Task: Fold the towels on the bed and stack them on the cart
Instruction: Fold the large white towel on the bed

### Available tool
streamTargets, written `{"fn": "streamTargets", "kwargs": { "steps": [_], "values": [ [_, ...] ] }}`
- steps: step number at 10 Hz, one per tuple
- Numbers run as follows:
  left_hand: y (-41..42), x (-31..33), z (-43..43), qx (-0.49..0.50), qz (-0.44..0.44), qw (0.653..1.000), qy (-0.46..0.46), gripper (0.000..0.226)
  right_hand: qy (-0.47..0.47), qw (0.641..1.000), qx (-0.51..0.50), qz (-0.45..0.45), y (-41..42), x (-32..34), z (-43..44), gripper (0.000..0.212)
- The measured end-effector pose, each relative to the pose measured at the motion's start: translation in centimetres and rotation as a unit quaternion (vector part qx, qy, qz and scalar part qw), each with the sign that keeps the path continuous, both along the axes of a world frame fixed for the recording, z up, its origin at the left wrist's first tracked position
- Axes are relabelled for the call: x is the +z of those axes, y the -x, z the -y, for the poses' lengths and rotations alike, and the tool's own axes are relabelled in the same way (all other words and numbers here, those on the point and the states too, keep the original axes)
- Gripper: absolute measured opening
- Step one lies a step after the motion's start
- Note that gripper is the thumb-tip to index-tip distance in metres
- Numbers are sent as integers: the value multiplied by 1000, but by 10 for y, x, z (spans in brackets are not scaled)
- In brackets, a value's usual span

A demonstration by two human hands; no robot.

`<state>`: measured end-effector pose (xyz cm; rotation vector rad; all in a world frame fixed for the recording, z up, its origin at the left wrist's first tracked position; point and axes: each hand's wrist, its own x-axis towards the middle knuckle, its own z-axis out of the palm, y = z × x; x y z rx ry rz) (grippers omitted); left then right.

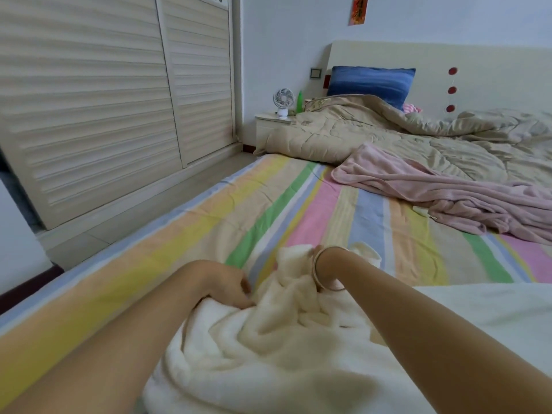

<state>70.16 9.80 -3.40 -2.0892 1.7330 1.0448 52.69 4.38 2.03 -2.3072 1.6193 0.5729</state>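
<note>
A crumpled cream-white towel (268,348) lies bunched on the striped bed sheet (268,204) right in front of me. My left hand (227,285) grips a fold at the towel's left edge, fingers curled into the cloth. My right hand (321,258), with a bangle on the wrist, reaches to the towel's far end and is mostly hidden in the fabric; its fingers seem to hold the far edge. A pink towel (448,192) lies rumpled further up the bed on the right. No cart is in view.
A beige quilt (373,132) and blue pillow (370,82) fill the head of the bed. A nightstand (273,119) with a small fan (283,101) and green bottle stands left of it. Louvered wardrobe doors (104,100) line the left wall across a narrow floor strip.
</note>
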Motion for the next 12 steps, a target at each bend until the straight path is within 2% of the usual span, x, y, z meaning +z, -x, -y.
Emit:
{"fn": "streamTargets", "kwargs": {
  "steps": [1,2,3,4,5,6,7,8,9,10,11,12],
  "values": [
    [10,15,0,-28,-69,996,-47,60,71,991,79,-79,0,-5,27,44],
    [-21,30,10,130,-118,982,75,42,307,950,-44,40,-9,0,95,41],
    [-78,55,15,376,-39,836,397,49,437,864,-38,248,-21,31,151,64],
    [-102,52,20,403,52,791,458,60,369,900,-29,231,-41,33,177,122],
    [-114,22,16,386,48,830,400,58,293,948,-51,109,-58,-14,176,111],
    [-132,-12,-7,394,10,845,361,34,224,970,-21,93,-63,-64,157,83],
    [-134,-37,-34,408,8,850,333,22,248,960,27,132,-61,-88,131,57],
    [-122,-41,-52,491,-133,801,316,13,220,958,43,181,-59,-86,96,54],
    [-93,-31,-60,526,-284,763,247,22,233,937,106,237,-60,-72,44,48],
    [-63,-24,-71,446,-340,799,218,19,208,901,154,349,-61,-47,-29,14],
    [-40,-22,-78,400,-396,798,217,7,100,907,193,361,-55,-28,-101,12],
    [-25,-33,-78,400,-411,794,200,24,99,953,223,181,-44,-35,-141,42]
  ]
}}
